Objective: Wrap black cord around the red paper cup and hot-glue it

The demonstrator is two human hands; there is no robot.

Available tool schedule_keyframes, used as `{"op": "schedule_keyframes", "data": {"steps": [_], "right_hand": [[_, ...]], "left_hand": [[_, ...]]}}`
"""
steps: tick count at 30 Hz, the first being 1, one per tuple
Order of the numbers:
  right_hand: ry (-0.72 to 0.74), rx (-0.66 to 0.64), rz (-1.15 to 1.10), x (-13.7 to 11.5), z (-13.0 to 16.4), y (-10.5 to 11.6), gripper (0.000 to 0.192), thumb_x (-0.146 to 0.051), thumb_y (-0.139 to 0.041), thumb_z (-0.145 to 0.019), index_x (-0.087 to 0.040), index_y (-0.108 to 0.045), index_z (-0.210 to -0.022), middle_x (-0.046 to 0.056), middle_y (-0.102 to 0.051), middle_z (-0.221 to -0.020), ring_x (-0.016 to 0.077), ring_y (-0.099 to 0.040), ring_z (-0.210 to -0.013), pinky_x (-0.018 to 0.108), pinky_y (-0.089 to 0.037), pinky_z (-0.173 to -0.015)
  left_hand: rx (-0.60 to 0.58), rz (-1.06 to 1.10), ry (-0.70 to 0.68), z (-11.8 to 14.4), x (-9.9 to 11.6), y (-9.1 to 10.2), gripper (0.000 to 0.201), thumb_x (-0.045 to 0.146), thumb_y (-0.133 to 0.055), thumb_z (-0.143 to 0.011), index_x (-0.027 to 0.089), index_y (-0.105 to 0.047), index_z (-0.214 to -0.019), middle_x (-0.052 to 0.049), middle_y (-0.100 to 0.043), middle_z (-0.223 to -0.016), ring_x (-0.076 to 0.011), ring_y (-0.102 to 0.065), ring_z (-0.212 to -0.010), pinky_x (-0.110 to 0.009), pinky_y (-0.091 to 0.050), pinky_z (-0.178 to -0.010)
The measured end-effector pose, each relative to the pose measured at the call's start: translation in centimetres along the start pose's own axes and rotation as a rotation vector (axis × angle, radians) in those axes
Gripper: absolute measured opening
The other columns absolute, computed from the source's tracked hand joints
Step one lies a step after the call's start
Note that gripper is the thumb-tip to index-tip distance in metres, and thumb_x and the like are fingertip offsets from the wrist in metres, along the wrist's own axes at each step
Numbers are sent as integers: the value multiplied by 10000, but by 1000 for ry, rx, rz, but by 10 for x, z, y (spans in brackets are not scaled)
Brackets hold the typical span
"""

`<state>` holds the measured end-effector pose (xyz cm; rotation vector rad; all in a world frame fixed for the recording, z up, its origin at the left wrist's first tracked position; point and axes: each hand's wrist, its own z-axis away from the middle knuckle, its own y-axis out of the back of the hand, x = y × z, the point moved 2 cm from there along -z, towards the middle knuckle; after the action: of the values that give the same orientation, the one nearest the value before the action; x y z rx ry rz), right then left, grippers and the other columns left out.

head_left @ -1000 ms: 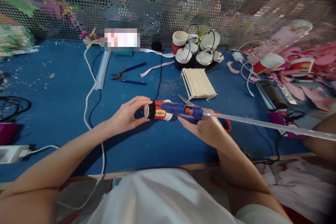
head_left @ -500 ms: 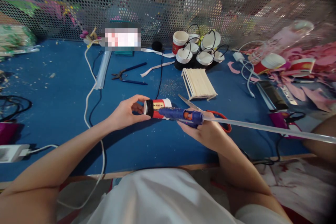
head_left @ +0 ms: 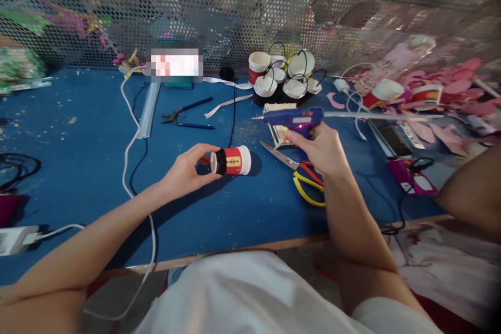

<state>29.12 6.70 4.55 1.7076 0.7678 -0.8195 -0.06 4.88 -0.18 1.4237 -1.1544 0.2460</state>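
Note:
Between thumb and fingers, my left hand point(head_left: 190, 168) grips a small red and white paper cup point(head_left: 237, 160) by its base. The cup lies sideways, its white rim end toward the right, and black cord is wound round the base end. My right hand point(head_left: 321, 148) is closed on the grip of a blue hot glue gun point(head_left: 293, 117), nozzle pointing left, with a long clear glue stick point(head_left: 376, 115) out of its back. Beneath that hand are scissors point(head_left: 287, 158) with red and yellow handles, partly hidden. The gun passes over a bundle of pale wooden sticks point(head_left: 278, 134).
Several cups with black cord handles point(head_left: 294, 88) stand at the back, near white ribbon point(head_left: 227, 106). Blue-handled pliers point(head_left: 191, 124) and clear glue sticks point(head_left: 148, 109) lie left of centre. A white cable point(head_left: 127, 159) crosses the table. Pink scraps point(head_left: 446, 91) and another person's arm point(head_left: 473, 188) are on the right.
My right hand has lifted the glue gun up and right, away from the cup, uncovering the cup's front and more of the scissors. My left hand keeps its hold on the cup.

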Motion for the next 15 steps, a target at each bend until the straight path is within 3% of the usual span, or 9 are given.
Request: {"op": "schedule_keyframes", "data": {"steps": [3, 6, 12, 15], "right_hand": [[-66, 76, 332, 13, -25, 8, 312, -452, -575, -768, -141, -602, -754, 84, -639, -688, 204, -597, -624, 331, -453, -567], [-73, 104, 588, 20, -42, 9, 354, -479, -523, -796, -137, -597, -742, 103, -623, -664, 239, -602, -667, 351, -443, -613], [-160, 20, 734, 28, -54, -3, 405, -496, -501, -806, -121, -653, -783, 155, -657, -790, 295, -613, -804, 402, -441, -695], [-116, 69, 853, 21, -49, -6, 376, -435, -531, -810, -90, -669, -865, 208, -638, -934, 337, -566, -953, 446, -438, -747]], "left_hand": [[0, -28, -12, 0, 1, 0, 498, 284, -686, -716, 176, -502, -1166, -88, -590, -1089, -169, -617, -832, -348, -549, -778], [3, -16, -3, 0, 4, 1, 502, 279, -689, -711, 165, -503, -1163, -86, -589, -1086, -163, -623, -818, -339, -553, -770], [-14, -42, -27, 1, 9, 2, 495, 280, -688, -714, 177, -505, -1162, -80, -588, -1097, -165, -624, -824, -345, -552, -771], [-10, -34, -46, 1, 9, 2, 495, 286, -683, -721, 184, -496, -1168, -85, -581, -1108, -164, -623, -819, -341, -555, -756]]}}
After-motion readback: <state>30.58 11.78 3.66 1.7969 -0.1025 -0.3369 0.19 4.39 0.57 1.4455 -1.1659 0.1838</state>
